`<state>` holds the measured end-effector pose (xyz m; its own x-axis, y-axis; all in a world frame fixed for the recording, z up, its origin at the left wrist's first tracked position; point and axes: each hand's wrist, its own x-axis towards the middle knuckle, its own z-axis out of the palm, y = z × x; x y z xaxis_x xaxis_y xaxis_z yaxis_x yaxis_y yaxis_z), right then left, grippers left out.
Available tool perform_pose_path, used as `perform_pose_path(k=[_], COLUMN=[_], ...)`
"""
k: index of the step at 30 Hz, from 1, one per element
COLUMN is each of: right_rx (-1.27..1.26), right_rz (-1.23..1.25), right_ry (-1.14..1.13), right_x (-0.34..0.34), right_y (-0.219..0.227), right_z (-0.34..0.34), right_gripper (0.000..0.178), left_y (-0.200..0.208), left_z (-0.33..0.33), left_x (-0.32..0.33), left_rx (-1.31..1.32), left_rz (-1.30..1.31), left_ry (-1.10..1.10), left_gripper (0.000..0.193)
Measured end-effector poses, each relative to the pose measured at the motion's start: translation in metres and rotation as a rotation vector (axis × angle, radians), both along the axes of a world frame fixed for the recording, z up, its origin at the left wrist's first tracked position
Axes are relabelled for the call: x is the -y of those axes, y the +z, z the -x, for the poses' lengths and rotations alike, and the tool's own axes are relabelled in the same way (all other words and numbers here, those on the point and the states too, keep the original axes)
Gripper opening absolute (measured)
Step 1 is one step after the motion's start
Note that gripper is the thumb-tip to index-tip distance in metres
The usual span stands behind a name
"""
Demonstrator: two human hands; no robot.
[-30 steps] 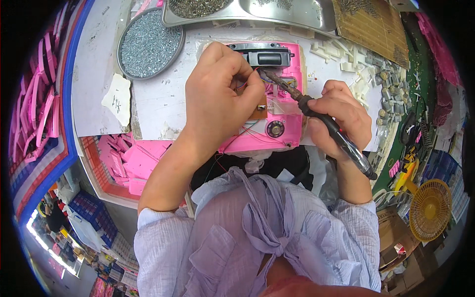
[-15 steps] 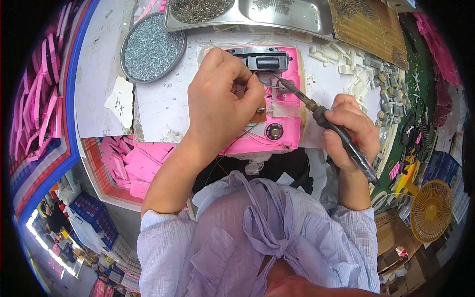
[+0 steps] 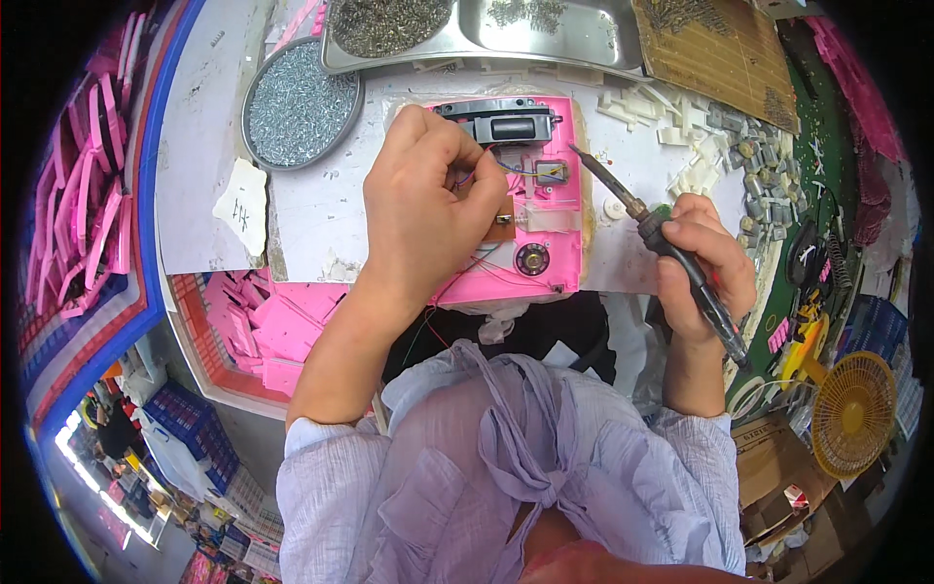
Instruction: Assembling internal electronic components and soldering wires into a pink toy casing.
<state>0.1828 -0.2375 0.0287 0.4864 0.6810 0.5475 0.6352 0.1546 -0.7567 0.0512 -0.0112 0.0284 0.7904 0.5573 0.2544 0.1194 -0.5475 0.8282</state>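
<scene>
While the pink plastic housing (image 3: 540, 209) lies open-face-up on the white worktop (image 3: 321, 214) near its front edge, the left hand (image 3: 428, 200) rests over its left half, fingers curled and pinched together on thin coloured wires (image 3: 467, 180) beside a small brown circuit board (image 3: 503, 226). What exactly sits between the fingertips cannot be made out. A black rectangular module (image 3: 501, 122) sits along the housing's far edge, a small square metal part (image 3: 551, 173) lies right of the fingers, and a round black speaker (image 3: 531, 259) sits near the housing's near edge.

To the right, the right hand (image 3: 702, 263) is wrapped closed around the dark handle of a soldering iron (image 3: 652, 234), held clear of the housing; its metal tip points up and left and hangs just off the housing's right edge, not touching it.

Bare worktop lies between housing and right hand, with only a small white disc (image 3: 614, 207) on it. Left of the housing the surface is open up to a torn paper scrap (image 3: 241, 206). Beyond it stand a round tin of screws (image 3: 300, 102) and a steel tray (image 3: 486, 34); white plastic bits (image 3: 681, 127) crowd the far right. Below the front edge sits a red crate of pink shells (image 3: 258, 331).
</scene>
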Motion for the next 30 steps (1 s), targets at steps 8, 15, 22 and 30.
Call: perform_pose_path(k=[8,15,22,30], right_rx=[-0.024,-0.025,0.046,0.049], right_rz=[0.013,0.002,-0.058,-0.067], right_ry=[-0.034,-0.064,-0.115,-0.114], right_x=[0.010,0.020,0.025,0.029], right_y=[0.001,0.000,0.019,0.017], right_z=[0.000,-0.002,0.000,0.004], right_gripper=[0.031,0.032,0.031,0.032], left_y=[-0.007,-0.010,0.025,-0.002], left_z=[0.009,0.018,0.006,0.004], left_x=[0.004,-0.029,-0.006,0.003], left_rx=[0.030,-0.183,-0.120,-0.202], left_rz=[-0.159,-0.934,-0.607,-0.298], left_ry=[0.081,-0.259,-0.330,-0.548], left_gripper=[0.021,0.075,0.058,0.020])
